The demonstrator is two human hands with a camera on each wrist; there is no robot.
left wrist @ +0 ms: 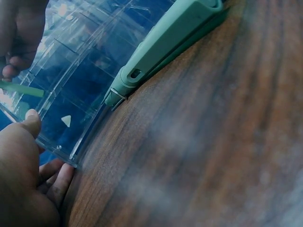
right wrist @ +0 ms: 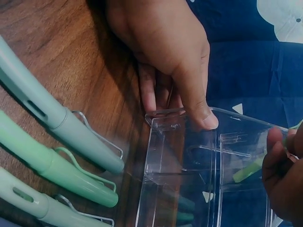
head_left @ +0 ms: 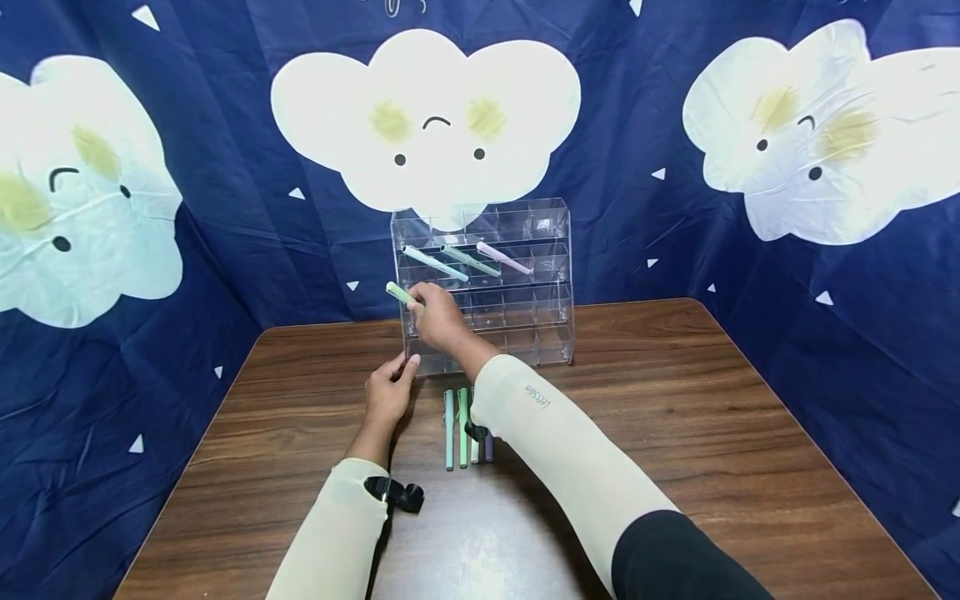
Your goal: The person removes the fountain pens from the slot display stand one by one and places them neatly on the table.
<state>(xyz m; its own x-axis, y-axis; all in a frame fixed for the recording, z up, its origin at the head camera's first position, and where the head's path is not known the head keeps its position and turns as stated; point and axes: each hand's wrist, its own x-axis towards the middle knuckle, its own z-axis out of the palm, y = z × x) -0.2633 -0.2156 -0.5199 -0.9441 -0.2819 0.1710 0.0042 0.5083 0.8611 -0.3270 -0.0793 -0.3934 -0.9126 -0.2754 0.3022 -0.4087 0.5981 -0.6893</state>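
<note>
1. The clear rack [head_left: 552, 307] is hard, see-through plastic, boxy, stepped into four tiers of little square-edged compartments. It stands on the streaky wood-grain tabletop [head_left: 637, 408].
2. Already in it: a pale blue pen [head_left: 435, 263], a grey-green pen [head_left: 470, 261] and a lilac pen [head_left: 504, 258], all slanting in the second tier from the top.
3. Right hand [head_left: 438, 317] is closed up, pinching a light green pen [head_left: 400, 292] at the rack's left end, around the third tier down. Can't tell if it touches the plastic.
4. Left hand [head_left: 386, 396] grips the rack's lower left corner, thumb and fingers either side of the edge.
5. In front of the rack, side by side: smooth blue-green [head_left: 449, 429], bright green [head_left: 462, 429], whitish [head_left: 475, 452] and purple [head_left: 489, 447] pens, partly hidden by the right wrist.
</note>
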